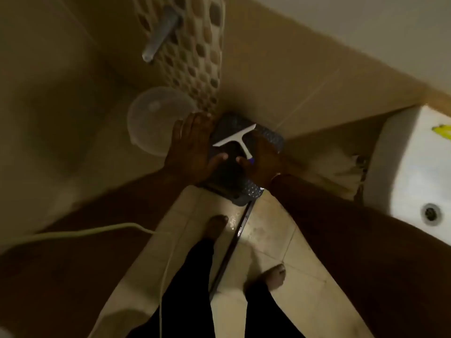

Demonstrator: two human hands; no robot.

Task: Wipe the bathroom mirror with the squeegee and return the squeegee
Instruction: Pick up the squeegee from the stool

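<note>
A white squeegee with a T-shaped blade and a purple-tipped handle lies over a dark perforated basket in the corner of the tiled floor. My right hand is closed around the squeegee's handle, thumb at its purple end. My left hand is spread flat against the basket's left edge, fingers apart and holding nothing. No mirror is in view.
A clear plastic bowl sits on the floor left of the basket. A metal tap juts from the pebble-tiled wall above. The white sink is at the right. A white cord and a dark rod run beside my bare feet.
</note>
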